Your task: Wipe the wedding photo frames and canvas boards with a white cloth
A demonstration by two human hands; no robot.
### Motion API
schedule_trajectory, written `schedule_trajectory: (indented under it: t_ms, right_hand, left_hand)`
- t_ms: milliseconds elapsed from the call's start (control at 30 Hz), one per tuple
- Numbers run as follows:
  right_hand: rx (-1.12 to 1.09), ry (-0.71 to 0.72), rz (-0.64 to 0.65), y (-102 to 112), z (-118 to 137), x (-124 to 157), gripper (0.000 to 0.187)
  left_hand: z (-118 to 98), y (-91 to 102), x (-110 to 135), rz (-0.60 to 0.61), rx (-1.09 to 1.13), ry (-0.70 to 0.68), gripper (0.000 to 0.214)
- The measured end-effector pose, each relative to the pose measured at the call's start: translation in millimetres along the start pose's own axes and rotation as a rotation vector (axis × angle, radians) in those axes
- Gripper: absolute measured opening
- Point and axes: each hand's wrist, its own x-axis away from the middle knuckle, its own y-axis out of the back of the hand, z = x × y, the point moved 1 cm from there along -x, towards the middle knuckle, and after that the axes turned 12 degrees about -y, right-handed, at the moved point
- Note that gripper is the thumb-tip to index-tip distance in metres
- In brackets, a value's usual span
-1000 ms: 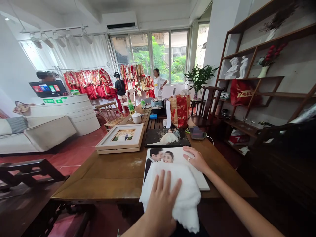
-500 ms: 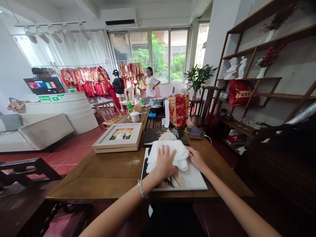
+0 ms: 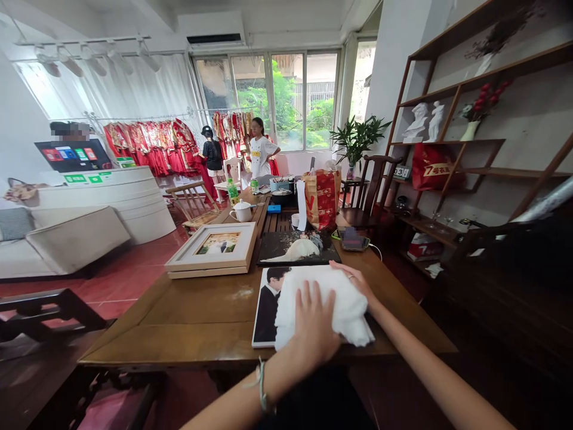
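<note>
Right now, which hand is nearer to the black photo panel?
Right: the right hand is close to the black photo panel, near its right end; the left hand is farther away, on the white cloth.

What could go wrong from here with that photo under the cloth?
The photo lies near the front edge of the table, so a hard pull might slide it off. The cloth under the left hand hides much of it, so any trapped grit could scratch it unnoticed. The dark print lies just beyond and might get bumped.
</note>
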Motion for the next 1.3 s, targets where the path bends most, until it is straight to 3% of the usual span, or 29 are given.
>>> schedule_trajectory:
  t_ms: [100,200,300,433,533,600,700,800,900,1000,1200,1300]
  right_hand:
    - [0.029,0.009,-0.006,-0.6,1.0,2.3,0.040]
    - [0.128,0.082,0.001,-3.3,4.1,5.7,0.039]
    - [0.208,0.140,0.008,-6.2,6.5,7.8,0.035]
    - [0.257,0.135,-0.031,-9.0,6.6,8.3,0.035]
    - [0.252,0.127,-0.039,-9.8,6.2,8.3,0.035]
    - [0.245,0.119,-0.035,-9.2,6.2,8.3,0.035]
    - [0.237,0.121,-0.004,-7.0,6.5,8.1,0.034]
    - [0.244,0.126,0.009,-5.2,6.8,8.3,0.034]
    - [0.261,0.116,-0.009,-5.0,6.9,8.8,0.034]
    - [0.262,0.121,-0.012,-6.0,6.8,9.0,0.034]
    - [0.260,0.113,-0.032,-7.7,6.7,8.5,0.035]
    - [0.274,0.112,-0.024,-7.6,6.6,8.5,0.036]
  left_hand:
    - [12.4,5.4,-24.1,-0.031,-0.089,0.100,0.076]
    - [17.2,6.2,-23.0,-0.025,-0.138,0.165,0.080]
    - [10.0,-4.1,4.8,0.017,-0.156,0.156,0.083]
    - [-10.4,-33.1,55.4,0.041,-0.140,0.026,0.098]
    - [-19.8,-43.8,72.1,0.047,-0.133,-0.018,0.104]
    - [-18.5,-37.7,64.8,0.060,-0.112,-0.007,0.102]
    - [-3.4,-14.6,30.9,0.051,-0.119,0.060,0.091]
    - [23.3,7.4,-8.5,0.011,-0.195,0.209,0.083]
    - [46.4,16.1,-25.0,-0.028,-0.272,0.361,0.076]
    - [48.9,9.8,-5.8,-0.017,-0.336,0.378,0.076]
    - [12.4,-22.9,72.6,0.085,-0.250,0.162,0.091]
    - [14.1,-25.1,78.0,0.079,-0.184,0.096,0.095]
